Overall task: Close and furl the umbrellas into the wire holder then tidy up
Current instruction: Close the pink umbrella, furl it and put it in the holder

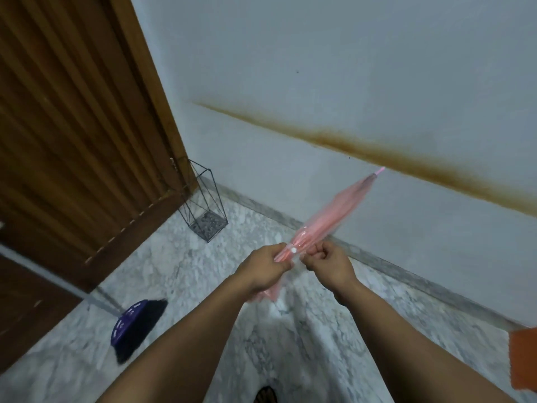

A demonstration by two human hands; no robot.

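Brown ribbed wooden door (72, 126) filled the nine to eleven o'clock side of our view, its frame meeting the pale grey wall (319, 68) at the corner. Low at eight o'clock lay a purple plastic broom head with black bristles (136, 324), its grey handle (52, 280) running off toward nine o'clock across the mottled grey-and-white marble floor (180, 280). Near the corner, at about eleven o'clock from our hands, stood the dark wire holder (205, 203), upright on the floor just beside the door frame, with nothing visible inside it.

At the centre, our left hand (266, 270) curled its fingers round the lower part of the closed translucent pink umbrella (328, 216), close to a small white snap button (293, 250) on the strap. Our right hand (328, 261) sat just beside it at three o'clock, fingers curled and pinching at the strap; the exact grip was blurred. The umbrella was well apart from the wire holder, slanting up toward one o'clock, its pink tip (379, 171) against the wall near a long rusty-brown stain (377, 146). Loose pink canopy hung below our left hand. At four o'clock, an orange cloth-like patch (524, 359) showed at the edge.
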